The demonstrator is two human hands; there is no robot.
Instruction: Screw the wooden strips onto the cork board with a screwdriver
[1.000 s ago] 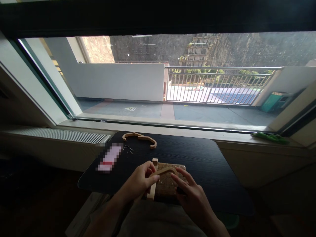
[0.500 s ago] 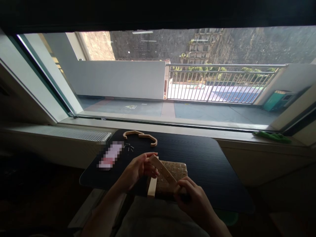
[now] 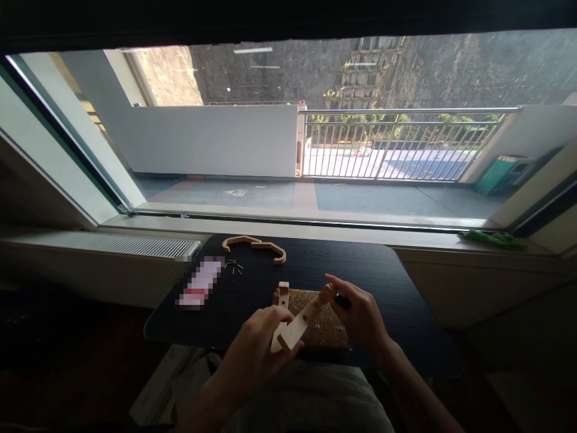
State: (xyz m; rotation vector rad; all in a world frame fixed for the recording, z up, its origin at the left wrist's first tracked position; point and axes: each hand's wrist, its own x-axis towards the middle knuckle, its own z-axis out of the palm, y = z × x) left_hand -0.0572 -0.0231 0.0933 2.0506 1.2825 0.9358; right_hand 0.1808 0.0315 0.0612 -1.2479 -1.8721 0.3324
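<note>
My left hand (image 3: pixel 261 334) is closed on the lower end of a pale wooden strip (image 3: pixel 303 322) with dark holes along it. At the strip's upper end, the fingers of my right hand (image 3: pixel 360 310) are closed on it. A black object (image 3: pixel 342 300), perhaps a tool handle, shows in the right hand, mostly hidden. Below the strip lies a brown, speckled block (image 3: pixel 327 334) with a rough top. A second wooden piece (image 3: pixel 283 293) with a hole rests along the block's left side, partly covered by my left hand.
Two curved wooden pieces (image 3: pixel 270 246) lie at the back of the dark table (image 3: pixel 383 282). Several small screws or nails (image 3: pixel 234 267) sit near a blurred pinkish item (image 3: pixel 202 281) at the left. Beyond the table are the window sill (image 3: pixel 342 234) and a green cloth (image 3: pixel 492 239).
The strip has swung round, its slant now rising to the right. My right hand has moved up to its far end; my left hand has come down to its near end.
</note>
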